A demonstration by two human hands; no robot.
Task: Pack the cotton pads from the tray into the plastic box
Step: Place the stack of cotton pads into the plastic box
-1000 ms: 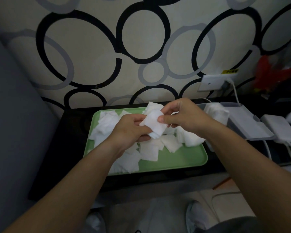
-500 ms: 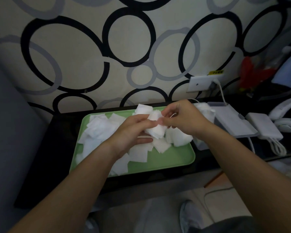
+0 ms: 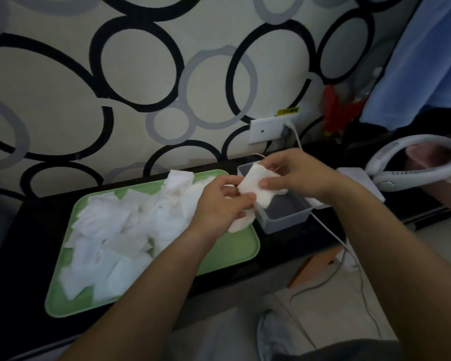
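A green tray [image 3: 227,252] on the black table carries several loose white cotton pads [image 3: 110,230], heaped mostly on its left and middle. To its right stands an open, clear plastic box [image 3: 284,214] with a dark inside. Both hands hold a small stack of cotton pads [image 3: 258,186] over the box's near-left corner. My left hand [image 3: 220,201] pinches the stack's left end from below. My right hand [image 3: 294,173] grips its right end, thumb on top. More pads lie under my left hand at the tray's edge.
The box's white lid [image 3: 362,183] lies behind my right wrist. A white neck fan [image 3: 412,165] and a pink item sit at far right. A wall socket [image 3: 268,130] feeds a white cable [image 3: 331,235] running past the box to the floor. Patterned wall close behind.
Both hands have carried the stack of pads rightward from above the tray to over the box. The view has shifted right, bringing the box and the neck fan into sight.
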